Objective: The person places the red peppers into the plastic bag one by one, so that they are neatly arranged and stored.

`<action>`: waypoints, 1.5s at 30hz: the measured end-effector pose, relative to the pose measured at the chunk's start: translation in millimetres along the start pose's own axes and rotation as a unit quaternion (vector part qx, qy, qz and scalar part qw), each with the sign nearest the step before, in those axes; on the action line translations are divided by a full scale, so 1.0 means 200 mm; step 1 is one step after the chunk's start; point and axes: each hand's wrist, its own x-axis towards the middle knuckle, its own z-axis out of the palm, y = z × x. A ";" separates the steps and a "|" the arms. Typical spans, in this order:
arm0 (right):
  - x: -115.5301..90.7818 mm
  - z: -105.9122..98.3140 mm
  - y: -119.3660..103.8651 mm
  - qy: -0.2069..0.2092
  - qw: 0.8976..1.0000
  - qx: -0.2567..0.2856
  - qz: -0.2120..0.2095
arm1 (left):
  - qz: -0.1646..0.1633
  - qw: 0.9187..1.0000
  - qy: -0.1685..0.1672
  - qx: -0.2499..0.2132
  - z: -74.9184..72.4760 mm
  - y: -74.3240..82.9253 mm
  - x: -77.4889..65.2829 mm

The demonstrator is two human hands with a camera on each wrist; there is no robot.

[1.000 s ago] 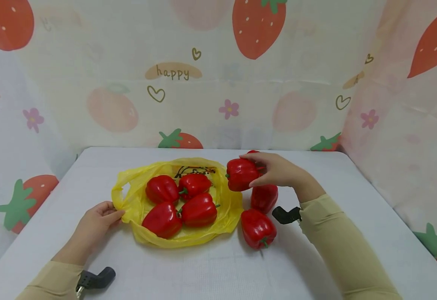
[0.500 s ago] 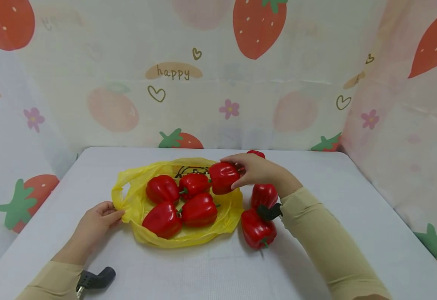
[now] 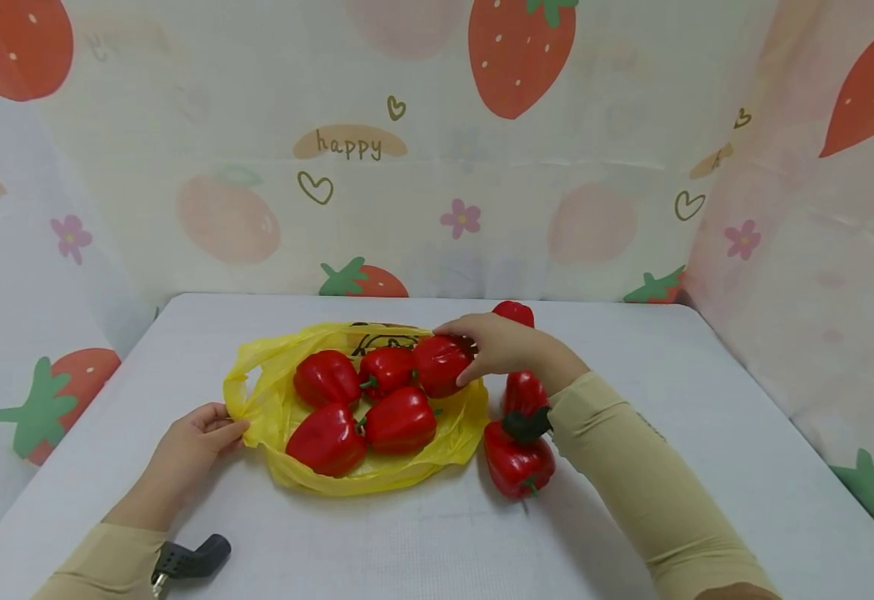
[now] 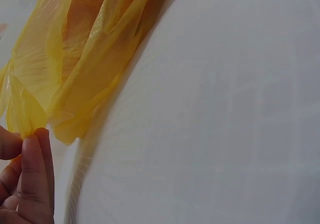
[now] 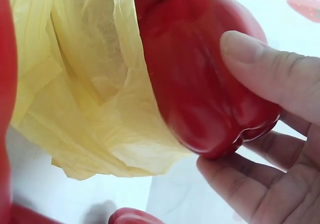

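Observation:
A yellow plastic bag (image 3: pixel 451 437) lies open on the table, with several red bell peppers inside, one of them a front-left pepper (image 3: pixel 326 440). My left hand (image 3: pixel 195 442) pinches the bag's left edge; the left wrist view shows the bunched yellow plastic (image 4: pixel 25 111) between thumb and fingertips. At the bag's right side my right hand (image 3: pixel 507 346) grips another red bell pepper (image 3: pixel 440 364), which is inside the opening. In the right wrist view the thumb presses on that bell pepper (image 5: pixel 200 73) and the fingers lie under its end, with the bag's rim against it.
Right of the bag, a red bell pepper (image 3: pixel 519 462) lies on the white table (image 3: pixel 377 550). Another pepper (image 3: pixel 524 392) sits behind it, partly covered by the wrist camera (image 3: pixel 526 425). A further pepper (image 3: pixel 513 312) shows beyond the right hand. A strawberry-print cloth (image 3: pixel 377 217) stands behind.
My right hand has carried the bell pepper leftward and down from beside the bag into its opening. The left hand stays at the bag's edge.

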 end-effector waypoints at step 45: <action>0.02 -0.04 -0.06 -0.072 0.996 0.025 0.045 | 0.001 1.000 0.004 0.011 -0.02 -0.01 -0.01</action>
